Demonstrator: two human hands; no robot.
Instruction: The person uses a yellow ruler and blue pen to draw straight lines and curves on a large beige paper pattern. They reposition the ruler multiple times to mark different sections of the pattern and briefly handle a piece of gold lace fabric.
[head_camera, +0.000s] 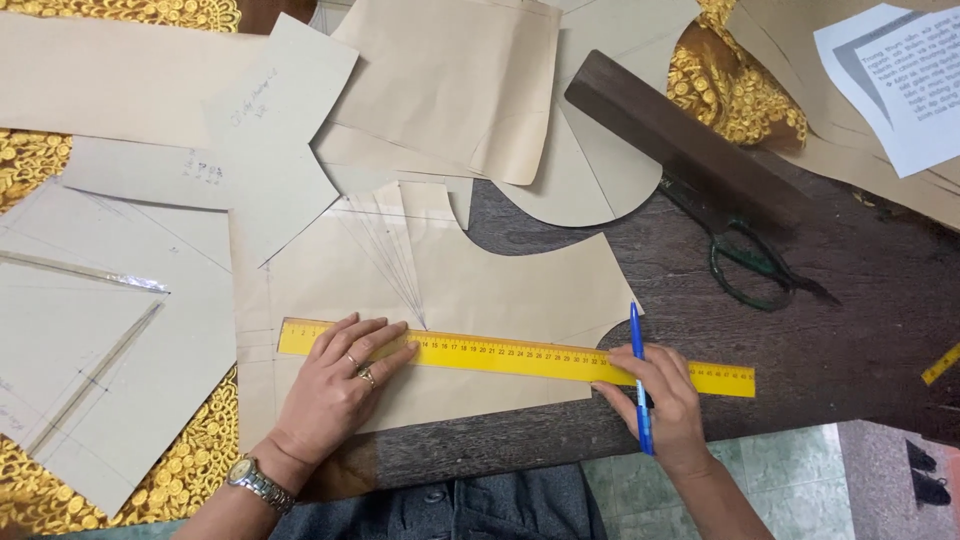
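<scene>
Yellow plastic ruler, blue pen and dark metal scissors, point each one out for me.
Yellow plastic ruler (520, 354), head view, middle of its marked face.
Blue pen (638, 345), head view, barrel above the right hand.
Dark metal scissors (745, 262), head view, on the handle loops.

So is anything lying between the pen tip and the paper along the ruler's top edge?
Nothing visible. The right hand holds the blue pen across the yellow ruler, its tip at the pattern paper. The left hand presses the ruler's other end.
</scene>
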